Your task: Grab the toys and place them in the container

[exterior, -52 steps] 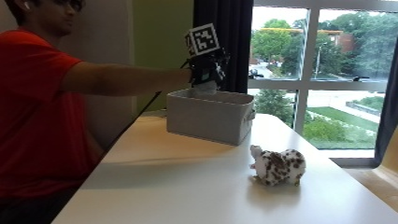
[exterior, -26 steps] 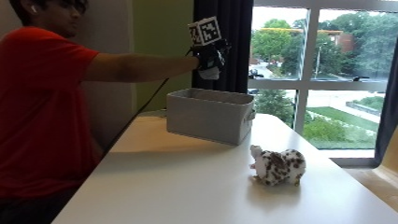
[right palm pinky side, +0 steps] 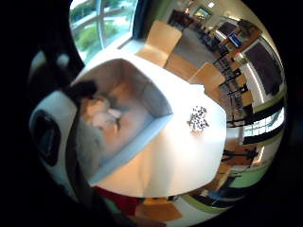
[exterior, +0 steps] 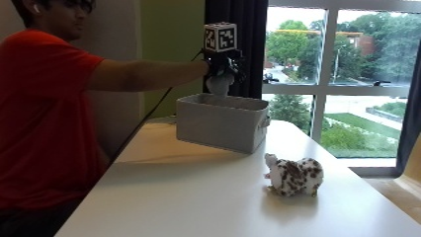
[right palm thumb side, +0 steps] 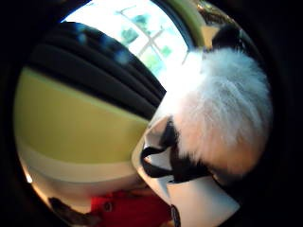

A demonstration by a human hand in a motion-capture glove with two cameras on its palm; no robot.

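Grey fabric container, plush toys inside

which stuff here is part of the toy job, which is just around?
Job:
right hand, holding a furry toy above the container
grey container, toys already inside
spotted toy on the table

Around:
white table
window
dark curtain

container on table, spotted toy nearer beside it, plush inside

White table, dark curtain, window
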